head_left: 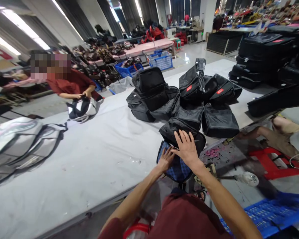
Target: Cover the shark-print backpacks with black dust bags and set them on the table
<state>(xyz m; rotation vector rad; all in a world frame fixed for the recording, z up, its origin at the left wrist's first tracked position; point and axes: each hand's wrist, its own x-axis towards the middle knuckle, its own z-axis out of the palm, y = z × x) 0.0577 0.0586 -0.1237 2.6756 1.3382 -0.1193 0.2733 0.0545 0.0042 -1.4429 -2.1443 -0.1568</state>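
At the near edge of the white table lies a black bag [200, 139] beside a blue checked piece [178, 167], which seems to be part of the same bag. My left hand [165, 158] lies on the blue checked surface with its fingers spread. My right hand [186, 146] rests with fingers apart on the black fabric, close beside the left. Just beyond are more black bags, among them a boxy one [220, 119] to the right and a stacked one [150, 86] to the left.
The white table [94, 159] stretches left, with grey bags [40, 142] at its far left. Across it a person in red handles a black and white bag [82, 108]. Stacked black bags [264, 53] stand right. A red stool [276, 166] and blue crate [269, 212] are lower right.
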